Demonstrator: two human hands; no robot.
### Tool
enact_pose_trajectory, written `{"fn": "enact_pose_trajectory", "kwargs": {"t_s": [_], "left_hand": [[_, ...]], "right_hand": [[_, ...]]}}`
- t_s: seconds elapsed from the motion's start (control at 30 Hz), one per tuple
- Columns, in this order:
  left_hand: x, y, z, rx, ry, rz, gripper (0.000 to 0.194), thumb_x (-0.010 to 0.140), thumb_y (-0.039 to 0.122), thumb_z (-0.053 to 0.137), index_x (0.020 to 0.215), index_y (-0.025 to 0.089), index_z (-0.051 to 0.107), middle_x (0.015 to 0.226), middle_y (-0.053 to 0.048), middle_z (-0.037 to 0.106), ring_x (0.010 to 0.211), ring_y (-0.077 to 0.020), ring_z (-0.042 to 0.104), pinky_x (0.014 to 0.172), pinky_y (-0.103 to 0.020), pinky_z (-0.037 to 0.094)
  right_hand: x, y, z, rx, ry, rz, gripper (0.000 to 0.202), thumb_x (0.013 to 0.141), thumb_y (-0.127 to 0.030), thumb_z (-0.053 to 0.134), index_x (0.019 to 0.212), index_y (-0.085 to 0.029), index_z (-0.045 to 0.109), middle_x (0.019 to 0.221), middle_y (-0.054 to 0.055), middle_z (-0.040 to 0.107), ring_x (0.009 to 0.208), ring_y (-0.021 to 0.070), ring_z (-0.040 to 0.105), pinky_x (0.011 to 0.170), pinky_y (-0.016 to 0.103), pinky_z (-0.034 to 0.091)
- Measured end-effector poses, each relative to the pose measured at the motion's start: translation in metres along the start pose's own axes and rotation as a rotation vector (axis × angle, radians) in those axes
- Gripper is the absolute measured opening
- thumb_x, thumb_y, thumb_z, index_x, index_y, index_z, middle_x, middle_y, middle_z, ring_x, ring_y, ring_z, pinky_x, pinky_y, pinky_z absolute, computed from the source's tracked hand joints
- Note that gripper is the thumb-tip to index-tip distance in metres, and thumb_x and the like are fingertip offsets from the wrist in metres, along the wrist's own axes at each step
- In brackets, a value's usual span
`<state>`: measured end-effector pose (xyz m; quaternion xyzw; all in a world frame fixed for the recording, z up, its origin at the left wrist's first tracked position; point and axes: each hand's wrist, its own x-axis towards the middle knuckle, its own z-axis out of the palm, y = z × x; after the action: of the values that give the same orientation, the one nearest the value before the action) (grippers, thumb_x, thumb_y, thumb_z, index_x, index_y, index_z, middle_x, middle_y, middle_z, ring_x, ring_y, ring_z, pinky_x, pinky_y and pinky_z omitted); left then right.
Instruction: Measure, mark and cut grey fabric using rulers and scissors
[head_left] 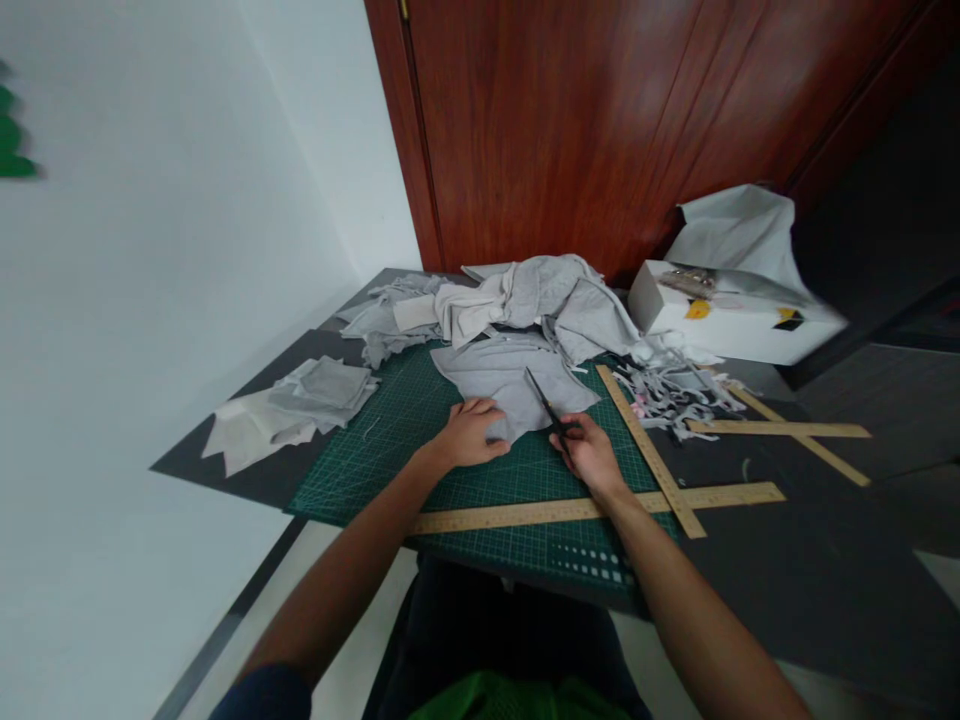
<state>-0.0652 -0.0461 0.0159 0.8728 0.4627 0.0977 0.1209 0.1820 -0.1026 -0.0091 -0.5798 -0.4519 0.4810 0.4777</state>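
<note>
Your left hand (474,432) lies flat with fingers pressed down on the near edge of the grey fabric piece (510,385), which sits toward the far middle of the green cutting mat (420,420); your right hand (589,452) is closed around the handles of the dark scissors (546,405), blades angled away over the cloth. Your left fingertips rest close to the blade line, so a hasty snip could nick them, and the cloth looks soft and limp enough to bunch or creep under the blades if your hold slackens, leaving a ragged cut. The mat is matte with a fine printed grid. Three flat wooden rulers, long and pale, lie nearby: one (570,510) along the mat's near edge under your right wrist, one (649,450) slanting across the right edge. A rumpled heap of grey cloth (525,295) crowds the far edge, and frayed offcut strips (675,390) lie past the right edge.
</note>
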Motion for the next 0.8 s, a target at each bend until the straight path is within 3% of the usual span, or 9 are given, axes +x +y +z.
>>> {"fn": "enact_pose_trajectory", "kwargs": {"t_s": [0.17, 0.27, 0.43, 0.57, 0.63, 0.73, 0.8], "left_hand": [[0.020, 0.010, -0.006, 0.027, 0.116, -0.046, 0.026, 0.101, 0.039, 0.062, 0.108, 0.023, 0.081, 0.117, -0.008, 0.079, 0.119, -0.0293, 0.066, 0.109, -0.048, 0.043], [0.032, 0.008, -0.001, 0.042, 0.179, -0.073, 0.027, 0.099, 0.031, 0.062, 0.118, 0.022, 0.079, 0.126, -0.010, 0.077, 0.124, -0.0297, 0.065, 0.110, -0.046, 0.046], [0.035, 0.006, 0.024, 0.098, 0.179, -0.071, 0.046, 0.096, 0.042, 0.070, 0.139, 0.025, 0.069, 0.155, -0.013, 0.059, 0.146, -0.0355, 0.050, 0.123, -0.055, 0.038], [0.036, 0.000, 0.024, 0.076, 0.192, -0.078, 0.044, 0.098, 0.041, 0.068, 0.139, 0.025, 0.067, 0.156, -0.013, 0.058, 0.148, -0.0356, 0.047, 0.125, -0.060, 0.034], [0.034, -0.005, 0.015, 0.044, 0.220, -0.097, 0.035, 0.096, 0.034, 0.070, 0.129, 0.022, 0.073, 0.144, -0.014, 0.066, 0.139, -0.0335, 0.055, 0.119, -0.054, 0.042], [0.022, -0.009, 0.002, 0.003, 0.235, -0.135, 0.012, 0.091, 0.020, 0.067, 0.096, 0.017, 0.078, 0.108, -0.012, 0.076, 0.111, -0.0281, 0.069, 0.107, -0.044, 0.052], [0.010, -0.005, -0.001, -0.039, 0.223, -0.148, 0.015, 0.088, 0.014, 0.064, 0.079, 0.018, 0.075, 0.087, -0.008, 0.074, 0.093, -0.0240, 0.070, 0.099, -0.039, 0.055]], "right_hand": [[-0.004, -0.002, 0.002, 0.057, 0.055, 0.009, 0.046, 0.064, -0.043, 0.078, 0.102, -0.023, 0.060, 0.060, -0.006, 0.060, 0.040, 0.0106, 0.042, 0.039, 0.024, 0.026], [-0.004, -0.003, 0.003, 0.056, 0.060, 0.006, 0.048, 0.063, -0.044, 0.079, 0.103, -0.024, 0.060, 0.058, -0.007, 0.058, 0.040, 0.0108, 0.042, 0.038, 0.023, 0.026], [-0.005, -0.009, 0.002, 0.057, 0.026, 0.043, 0.050, 0.063, -0.044, 0.078, 0.104, -0.024, 0.058, 0.057, -0.010, 0.056, 0.039, 0.0098, 0.041, 0.036, 0.022, 0.025], [-0.015, -0.022, -0.005, 0.163, -0.052, 0.133, 0.055, 0.061, -0.043, 0.078, 0.107, -0.023, 0.056, 0.063, -0.008, 0.061, 0.039, 0.0088, 0.040, 0.033, 0.021, 0.021], [-0.024, -0.029, -0.012, 0.210, -0.118, 0.181, 0.056, 0.062, -0.045, 0.081, 0.107, -0.023, 0.055, 0.065, -0.007, 0.061, 0.041, 0.0087, 0.042, 0.034, 0.020, 0.022], [-0.038, -0.039, -0.021, 0.231, -0.238, 0.239, 0.058, 0.065, -0.047, 0.082, 0.109, -0.024, 0.054, 0.065, -0.008, 0.061, 0.043, 0.0088, 0.043, 0.034, 0.019, 0.022], [-0.046, -0.044, -0.025, 0.237, -0.309, 0.274, 0.058, 0.067, -0.050, 0.083, 0.110, -0.024, 0.054, 0.065, -0.008, 0.060, 0.044, 0.0087, 0.043, 0.035, 0.019, 0.022]]}}
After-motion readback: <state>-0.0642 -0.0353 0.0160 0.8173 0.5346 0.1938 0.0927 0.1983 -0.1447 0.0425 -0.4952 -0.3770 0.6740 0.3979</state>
